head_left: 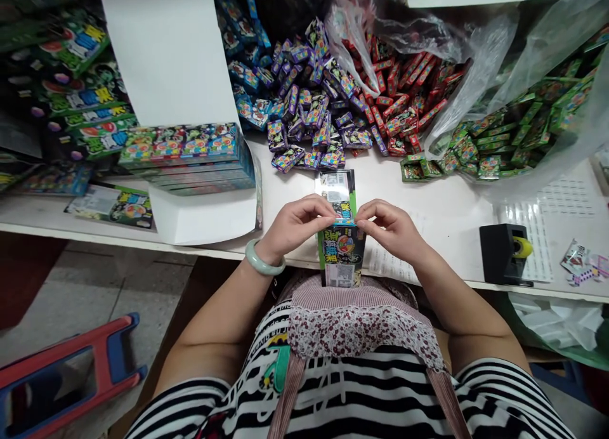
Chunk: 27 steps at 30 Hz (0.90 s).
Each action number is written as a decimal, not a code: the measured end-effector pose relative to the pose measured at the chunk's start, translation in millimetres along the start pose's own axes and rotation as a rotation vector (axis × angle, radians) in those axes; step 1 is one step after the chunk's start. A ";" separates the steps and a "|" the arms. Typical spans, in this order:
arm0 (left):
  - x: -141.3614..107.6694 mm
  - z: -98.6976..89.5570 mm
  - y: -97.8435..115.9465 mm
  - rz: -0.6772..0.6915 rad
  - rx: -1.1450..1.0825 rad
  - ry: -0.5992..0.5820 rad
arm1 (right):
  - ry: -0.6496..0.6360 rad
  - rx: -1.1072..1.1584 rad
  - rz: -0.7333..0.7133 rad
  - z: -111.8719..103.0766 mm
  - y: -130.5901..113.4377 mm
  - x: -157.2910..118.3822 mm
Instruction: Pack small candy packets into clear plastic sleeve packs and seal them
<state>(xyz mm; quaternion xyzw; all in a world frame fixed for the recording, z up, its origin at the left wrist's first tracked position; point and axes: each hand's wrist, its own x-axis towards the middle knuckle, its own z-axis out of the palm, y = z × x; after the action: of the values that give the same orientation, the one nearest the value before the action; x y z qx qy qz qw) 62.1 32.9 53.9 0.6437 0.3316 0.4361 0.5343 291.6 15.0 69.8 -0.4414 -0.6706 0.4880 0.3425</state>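
Closest in, the person's striped top and a frilled apron (354, 318) fill the near edge, and the lower end of a tall printed box (341, 252) rests against the apron, at the near edge of the white table (442, 204). The left hand (295, 226), with a pale green bangle (263, 261) at the wrist, and the right hand (392, 229) both pinch the box about halfway up, each grip clamped on it from its own side, thumbs and fingertips meeting over the front panel. The top flap stands open on the far side of the fingers.

To my eye the box is only propped, not seated flat, so if either pinch loosens it could tip off the table edge into the lap. Pressing too hard there might also crease the thin card or tear the flap.

Just right of the hands lies a printed sheet (387, 261), and further right a black tape dispenser (505, 254) stands near the table edge. To the left, a stack of flat colourful boxes (190, 157) sits on a white carton (200, 214). Down on the floor at near left is a red and blue stool (71, 375).

Beyond the open flap, loose purple packets (309, 115) are heaped right up to it, crowding the far side. Red packets (404, 90) spill from a clear bag (480, 58) further back, with green packets (504, 134) at far right.
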 end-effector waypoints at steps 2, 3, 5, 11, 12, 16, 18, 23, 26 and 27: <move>-3.5 -1.7 -0.4 0.017 0.029 -0.029 | -0.009 -0.024 -0.059 -0.8 2.2 -3.8; -6.0 -1.7 -1.8 0.025 0.046 -0.041 | -0.005 -0.051 -0.099 -0.8 4.1 -5.6; -11.6 0.0 -6.8 0.040 0.061 -0.056 | 0.015 -0.124 -0.181 0.2 9.1 -8.6; -18.3 9.1 -22.1 0.044 0.063 0.085 | 0.090 -0.130 -0.231 10.4 22.8 -8.2; -17.8 10.3 -23.1 0.059 0.092 0.088 | 0.115 -0.108 -0.205 13.4 23.5 -8.1; -15.9 15.3 -28.2 0.081 0.151 0.093 | 0.195 -0.074 -0.078 23.5 24.7 -11.8; -15.2 16.5 -33.9 0.062 0.153 0.120 | 0.164 -0.069 -0.073 18.8 31.0 -16.4; -9.3 11.2 -52.3 0.059 0.189 0.268 | 0.405 -0.162 0.165 -48.3 79.3 -45.0; -5.4 10.2 -57.7 0.034 0.204 0.280 | 0.546 -0.487 0.416 -96.4 114.3 -64.6; -4.3 11.0 -58.1 0.027 0.208 0.283 | 0.528 -0.571 0.460 -106.8 123.7 -68.5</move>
<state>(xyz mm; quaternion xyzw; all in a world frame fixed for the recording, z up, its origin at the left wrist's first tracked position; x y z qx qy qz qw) 72.7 36.8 -4.3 0.6319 0.4383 0.4929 0.4070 444.3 5.7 -19.7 -0.7653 -0.5523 0.2176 0.2489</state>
